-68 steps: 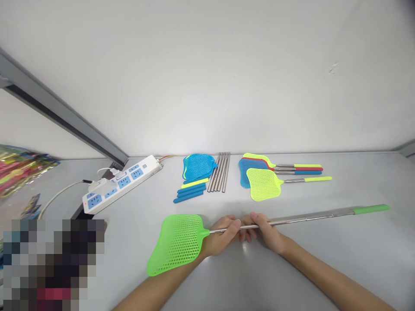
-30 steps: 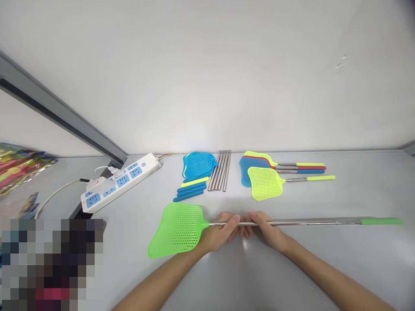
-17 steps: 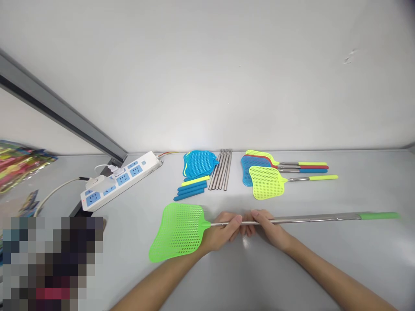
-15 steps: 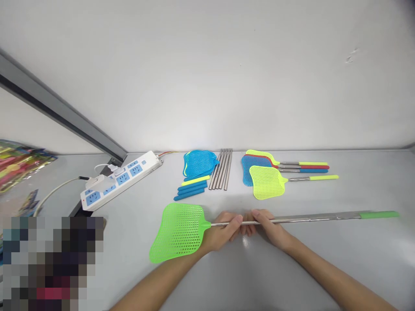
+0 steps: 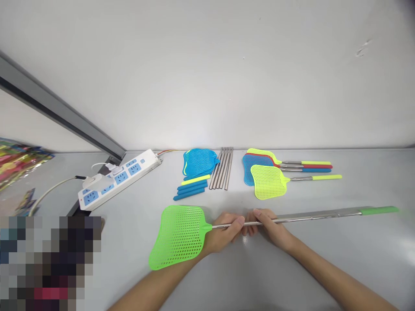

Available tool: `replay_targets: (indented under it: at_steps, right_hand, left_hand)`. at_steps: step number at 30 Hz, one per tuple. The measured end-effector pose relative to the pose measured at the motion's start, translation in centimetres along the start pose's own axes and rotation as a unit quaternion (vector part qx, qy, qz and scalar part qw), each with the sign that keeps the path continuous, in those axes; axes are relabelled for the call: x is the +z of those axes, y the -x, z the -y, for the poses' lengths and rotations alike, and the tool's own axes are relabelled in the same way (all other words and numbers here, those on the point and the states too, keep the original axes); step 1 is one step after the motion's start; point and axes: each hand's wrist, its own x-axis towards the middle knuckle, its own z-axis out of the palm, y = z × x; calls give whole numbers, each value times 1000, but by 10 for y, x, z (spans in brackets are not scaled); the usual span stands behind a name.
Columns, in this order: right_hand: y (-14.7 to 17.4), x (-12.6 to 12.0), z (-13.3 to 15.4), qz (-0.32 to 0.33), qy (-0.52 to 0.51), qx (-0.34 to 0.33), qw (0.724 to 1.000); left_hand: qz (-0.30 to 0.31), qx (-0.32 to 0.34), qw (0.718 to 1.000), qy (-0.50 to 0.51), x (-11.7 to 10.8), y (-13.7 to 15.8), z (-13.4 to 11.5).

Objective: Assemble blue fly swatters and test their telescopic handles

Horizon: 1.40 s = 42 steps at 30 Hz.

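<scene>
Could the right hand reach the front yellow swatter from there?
Probably yes: the front yellow swatter lies just beyond the right hand, with nothing seen on top of it. But that hand is holding the metal shaft of the green swatter, so it would likely need to let go first.

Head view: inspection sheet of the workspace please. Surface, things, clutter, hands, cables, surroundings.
Surface: grey tabletop, glossy, some glare.
Things: green swatter held, its metal shaft long; four swatters lie at right; loose swatter heads, grips and metal rods sit near the wall.
Clutter: plastic-wrapped items, far left; lower-left corner pixelated, cannot tell.
Hands: left hand and right hand both grip the shaft.
Cables: white cable plugged into power strip.
Surroundings: pale wall, grey metal bar.
</scene>
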Motion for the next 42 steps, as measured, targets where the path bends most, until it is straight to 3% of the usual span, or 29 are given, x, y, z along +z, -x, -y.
replay_targets:
  at_steps: [42]
  right_hand:
    - [0, -2, -4, -12, -21, 7, 1000]
  left_hand:
    - [6, 43, 999, 3, 1, -3, 5]
